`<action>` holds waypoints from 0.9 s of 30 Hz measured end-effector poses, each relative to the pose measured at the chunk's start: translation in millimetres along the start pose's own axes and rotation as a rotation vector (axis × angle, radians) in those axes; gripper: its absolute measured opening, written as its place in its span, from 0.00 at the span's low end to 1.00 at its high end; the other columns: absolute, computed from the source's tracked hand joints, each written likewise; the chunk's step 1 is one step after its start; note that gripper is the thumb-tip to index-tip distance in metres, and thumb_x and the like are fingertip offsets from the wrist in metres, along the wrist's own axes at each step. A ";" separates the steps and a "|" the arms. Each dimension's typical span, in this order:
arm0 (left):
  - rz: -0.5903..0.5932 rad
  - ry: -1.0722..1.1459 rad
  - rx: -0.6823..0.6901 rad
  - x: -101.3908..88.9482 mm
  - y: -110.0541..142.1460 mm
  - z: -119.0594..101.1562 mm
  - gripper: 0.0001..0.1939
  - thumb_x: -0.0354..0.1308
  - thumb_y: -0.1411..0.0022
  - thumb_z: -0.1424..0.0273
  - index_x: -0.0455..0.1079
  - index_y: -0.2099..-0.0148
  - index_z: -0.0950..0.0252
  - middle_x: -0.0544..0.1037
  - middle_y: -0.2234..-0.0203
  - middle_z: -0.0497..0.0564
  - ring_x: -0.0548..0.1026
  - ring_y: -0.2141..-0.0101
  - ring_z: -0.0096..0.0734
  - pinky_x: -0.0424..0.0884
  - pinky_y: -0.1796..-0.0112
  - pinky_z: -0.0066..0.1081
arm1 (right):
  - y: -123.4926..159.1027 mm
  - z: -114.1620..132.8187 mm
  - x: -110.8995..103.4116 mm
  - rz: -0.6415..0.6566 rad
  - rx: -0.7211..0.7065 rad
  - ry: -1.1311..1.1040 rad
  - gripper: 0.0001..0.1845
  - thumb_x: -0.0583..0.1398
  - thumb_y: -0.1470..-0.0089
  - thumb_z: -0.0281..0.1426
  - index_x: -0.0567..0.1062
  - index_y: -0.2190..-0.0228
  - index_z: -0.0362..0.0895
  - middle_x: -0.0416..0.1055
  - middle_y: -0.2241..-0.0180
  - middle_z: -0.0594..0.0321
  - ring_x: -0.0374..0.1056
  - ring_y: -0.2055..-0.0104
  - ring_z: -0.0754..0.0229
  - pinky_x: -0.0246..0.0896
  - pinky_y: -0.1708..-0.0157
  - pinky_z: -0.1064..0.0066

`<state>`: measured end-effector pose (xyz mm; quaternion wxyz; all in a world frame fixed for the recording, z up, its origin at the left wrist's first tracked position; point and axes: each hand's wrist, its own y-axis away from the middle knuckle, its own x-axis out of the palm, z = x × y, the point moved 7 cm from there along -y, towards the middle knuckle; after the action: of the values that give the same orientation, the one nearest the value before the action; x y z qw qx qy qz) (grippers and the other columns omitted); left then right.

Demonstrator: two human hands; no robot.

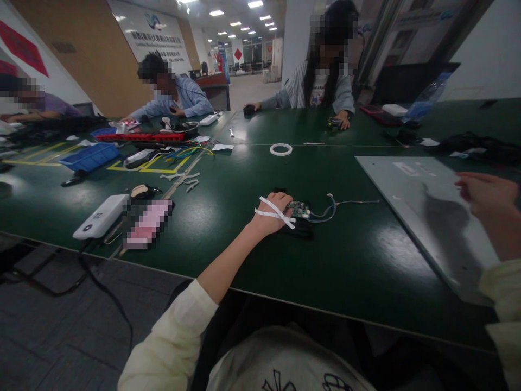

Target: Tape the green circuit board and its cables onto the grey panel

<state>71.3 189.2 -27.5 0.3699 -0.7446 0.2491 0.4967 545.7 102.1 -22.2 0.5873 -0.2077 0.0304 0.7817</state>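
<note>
A person's left hand (272, 207) held a circuit board (300, 208) on the green table (345, 260).
Its fingers curled closely over the board's left end, white strips (277, 210) crossing the hand, cables (334, 205) trailing rightward; the right hand (486, 193), partly curled, hovered over a grey panel (401, 187), its grasp impossible to tell.

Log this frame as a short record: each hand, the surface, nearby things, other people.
Left hand: on a circuit board; white strips cross its back
Cable: runs from the board, rightward
Right hand: raised over a grey panel; grip unclear
Surface: dark green table
Beyond left hand: white ring
Left side: white device, blue tray
Other people: three, at the table
</note>
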 end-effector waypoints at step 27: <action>0.031 -0.053 0.128 -0.3 3.6 -7.4 0.10 0.46 0.37 0.70 0.64 0.55 0.65 0.70 0.57 0.53 0.66 0.54 0.34 0.63 0.51 0.37 | 389.3 164.2 112.4 1.140 -1.032 0.111 0.19 0.51 0.41 0.33 0.72 0.50 0.53 0.74 0.63 0.62 0.67 0.66 0.59 0.62 0.67 0.64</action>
<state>72.6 181.2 -26.6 0.4156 -0.7021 0.2818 0.5049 110.7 131.7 10.5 -0.0800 -0.4463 -0.2065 0.8670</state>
